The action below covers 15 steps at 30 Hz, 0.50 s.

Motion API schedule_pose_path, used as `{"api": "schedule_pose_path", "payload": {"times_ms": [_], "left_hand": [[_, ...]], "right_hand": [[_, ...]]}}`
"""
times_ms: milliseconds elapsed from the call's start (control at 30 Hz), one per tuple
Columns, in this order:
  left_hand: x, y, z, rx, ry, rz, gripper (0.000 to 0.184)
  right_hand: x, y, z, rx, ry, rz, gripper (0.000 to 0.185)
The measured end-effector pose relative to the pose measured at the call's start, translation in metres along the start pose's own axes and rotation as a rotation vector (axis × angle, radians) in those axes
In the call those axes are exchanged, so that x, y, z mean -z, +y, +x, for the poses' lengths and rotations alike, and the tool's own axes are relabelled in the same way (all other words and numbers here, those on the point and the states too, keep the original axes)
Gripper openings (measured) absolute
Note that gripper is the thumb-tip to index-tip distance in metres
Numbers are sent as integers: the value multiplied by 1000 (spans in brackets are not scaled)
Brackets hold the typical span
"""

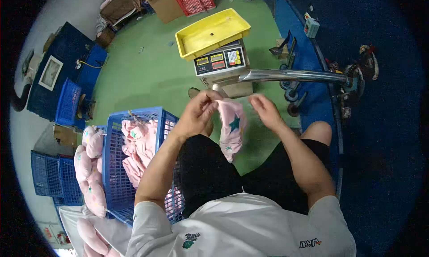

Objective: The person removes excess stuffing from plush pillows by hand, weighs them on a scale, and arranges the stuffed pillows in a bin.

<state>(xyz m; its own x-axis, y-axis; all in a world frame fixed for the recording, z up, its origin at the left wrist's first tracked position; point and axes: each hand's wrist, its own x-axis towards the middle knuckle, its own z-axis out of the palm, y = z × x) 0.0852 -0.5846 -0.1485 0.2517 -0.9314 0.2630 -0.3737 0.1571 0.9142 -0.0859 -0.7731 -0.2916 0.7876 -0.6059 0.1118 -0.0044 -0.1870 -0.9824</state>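
My left hand (199,113) is closed on the upper edge of a limp pink fabric cover (232,125) printed with stars. The cover hangs down between my knees and looks unstuffed. Just to its right is my right hand (268,111), apart from the cloth, fingers partly bent and loosely apart with nothing visible in them. Beyond both hands, a shiny metal tube (295,76) reaches in from the blue machine on the right.
A blue basket (114,154) of pink covers (138,143) stands at my left, beside stuffed pink pieces (94,196). Ahead, a yellow tray (212,33) rests on a digital scale (219,62). A red crate (194,1) and cardboard box (163,4) are at the back.
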Motion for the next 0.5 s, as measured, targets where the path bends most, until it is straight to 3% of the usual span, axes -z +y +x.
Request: {"api": "schedule_pose_path", "payload": {"times_ms": [33, 100, 167, 300, 433, 500], "left_hand": [[-7, -4, 0, -3, -5, -16, 15], [-17, -15, 2, -72, -145, 184, 17], [-23, -27, 3, -68, -78, 270, 17], [-37, -57, -8, -26, 132, 549, 17], [-72, -81, -28, 731, 578, -605, 17], [-76, -83, -24, 814, 522, -845, 19]], "right_hand": [[-7, -10, 1, -9, 7, -13, 27], [-20, -41, 5, 225, -49, 357, 25], [-22, -53, -8, 197, -179, -64, 24], [-38, -34, -9, -10, -156, -311, 24], [-34, -32, -4, -49, -85, -228, 19], [-46, -26, -12, 36, -78, -229, 18]]}}
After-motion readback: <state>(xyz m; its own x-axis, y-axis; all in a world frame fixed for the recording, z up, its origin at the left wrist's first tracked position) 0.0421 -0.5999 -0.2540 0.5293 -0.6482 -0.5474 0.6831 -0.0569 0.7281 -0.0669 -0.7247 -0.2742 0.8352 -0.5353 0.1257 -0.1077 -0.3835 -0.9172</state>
